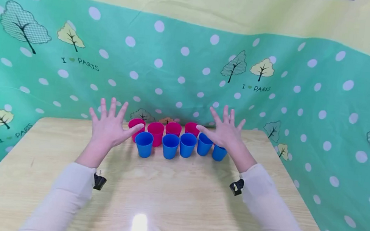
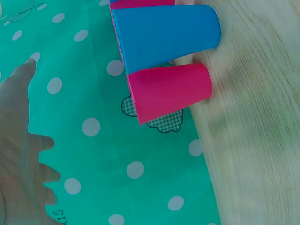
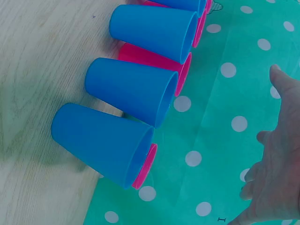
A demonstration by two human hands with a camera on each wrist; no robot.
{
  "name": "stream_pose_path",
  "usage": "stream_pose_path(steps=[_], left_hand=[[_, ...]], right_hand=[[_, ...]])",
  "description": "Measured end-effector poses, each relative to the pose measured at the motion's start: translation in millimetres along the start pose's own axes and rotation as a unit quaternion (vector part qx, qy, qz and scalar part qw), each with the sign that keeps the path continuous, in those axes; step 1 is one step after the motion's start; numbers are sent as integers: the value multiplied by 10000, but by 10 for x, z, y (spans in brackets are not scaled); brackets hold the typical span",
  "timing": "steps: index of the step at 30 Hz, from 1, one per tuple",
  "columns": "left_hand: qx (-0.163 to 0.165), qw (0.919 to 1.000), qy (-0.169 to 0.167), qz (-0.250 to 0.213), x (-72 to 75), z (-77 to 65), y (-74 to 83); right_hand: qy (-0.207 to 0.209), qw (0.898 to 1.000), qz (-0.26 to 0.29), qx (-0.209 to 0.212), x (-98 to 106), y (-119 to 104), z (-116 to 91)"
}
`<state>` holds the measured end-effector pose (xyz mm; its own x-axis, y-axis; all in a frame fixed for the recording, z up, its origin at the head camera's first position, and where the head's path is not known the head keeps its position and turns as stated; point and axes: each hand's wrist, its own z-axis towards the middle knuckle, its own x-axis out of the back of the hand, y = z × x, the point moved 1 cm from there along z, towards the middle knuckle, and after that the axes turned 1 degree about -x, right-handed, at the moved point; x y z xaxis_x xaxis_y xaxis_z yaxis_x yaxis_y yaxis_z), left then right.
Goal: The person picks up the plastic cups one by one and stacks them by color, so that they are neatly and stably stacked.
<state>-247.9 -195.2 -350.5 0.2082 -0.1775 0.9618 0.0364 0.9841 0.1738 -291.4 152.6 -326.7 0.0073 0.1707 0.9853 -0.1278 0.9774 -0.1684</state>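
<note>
Several blue cups (image 1: 144, 146) stand upright in a front row, mouths up. Behind them is a row of pink cups (image 1: 157, 138), partly covered by the blue ones. My left hand (image 1: 107, 126) is raised to the left of the rows, fingers spread and holding nothing. On the other side my right hand (image 1: 225, 132), also spread and holding nothing, hides part of the rightmost blue cup (image 1: 219, 154). The left wrist view shows the end pink cup (image 2: 171, 90) beside a blue cup (image 2: 164, 37). In the right wrist view, a pink rim (image 3: 146, 166) peeks out behind the nearest blue cup (image 3: 96, 138).
The cups stand near the back edge of a light wooden table (image 1: 166, 193). A green dotted cloth (image 1: 164, 52) with printed trees hangs behind and along the right side. Both wrists carry small black devices (image 1: 99, 182) at the cuffs.
</note>
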Motion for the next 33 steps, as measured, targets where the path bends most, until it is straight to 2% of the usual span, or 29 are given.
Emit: stream_pose_path(steps=[10,18,25,29,33], left_hand=[[11,9998,-77,193,48,-42,-108],[-56,9996,-82,265,80,-47,-140],[1,9998,-70,206,74,-83,-232],[97,9998,-122,-138,34,-90,-304],[184,9956,-191,-900,-19,-123,-351]], right_hand=[[11,10000,-88,14,-3,53,-23],[-56,9998,-13,-174,57,193,-48],[-118,9998,13,-141,91,326,-71],[-138,9997,194,-109,100,430,-84],[-175,9990,401,-59,86,535,-104]])
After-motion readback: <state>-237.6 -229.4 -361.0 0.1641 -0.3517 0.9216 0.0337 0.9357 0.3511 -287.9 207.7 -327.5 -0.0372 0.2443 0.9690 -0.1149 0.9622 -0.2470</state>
